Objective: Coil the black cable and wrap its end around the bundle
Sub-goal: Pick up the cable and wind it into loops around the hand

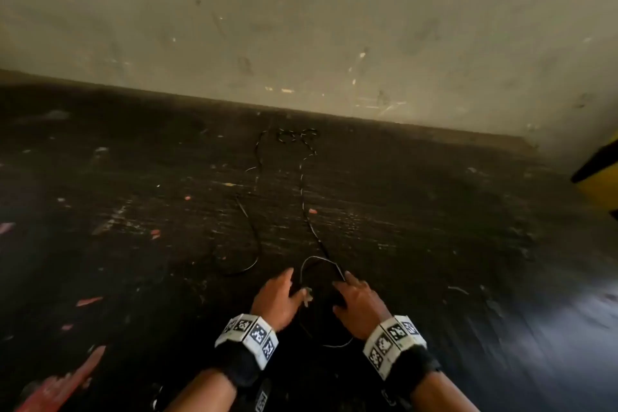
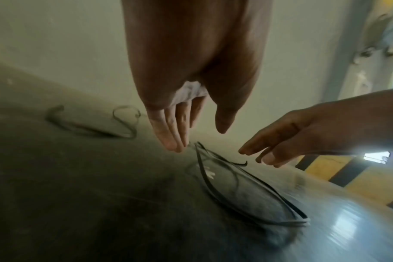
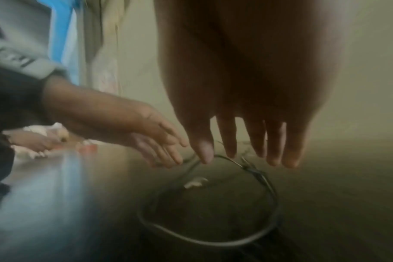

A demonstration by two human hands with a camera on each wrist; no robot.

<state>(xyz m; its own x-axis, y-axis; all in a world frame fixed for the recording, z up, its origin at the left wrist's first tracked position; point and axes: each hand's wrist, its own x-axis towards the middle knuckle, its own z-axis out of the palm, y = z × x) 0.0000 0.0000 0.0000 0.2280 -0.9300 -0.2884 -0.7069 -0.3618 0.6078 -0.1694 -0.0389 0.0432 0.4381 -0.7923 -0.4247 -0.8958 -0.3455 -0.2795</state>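
Observation:
A thin black cable snakes over the dark floor from a tangle near the wall toward me. Its near part forms a loose coil between my hands, seen also as a flat coil and a round coil in the wrist views. My left hand hovers at the coil's left side with straight fingers, holding nothing. My right hand is at the coil's right side, fingers straight and pointing down. Its thumb tip is right at the cable; contact is unclear through the blur.
A pale scuffed wall rises behind the floor. A yellow-and-black object stands at the right edge. A small white scrap lies inside the coil. Red scraps dot the floor at the left.

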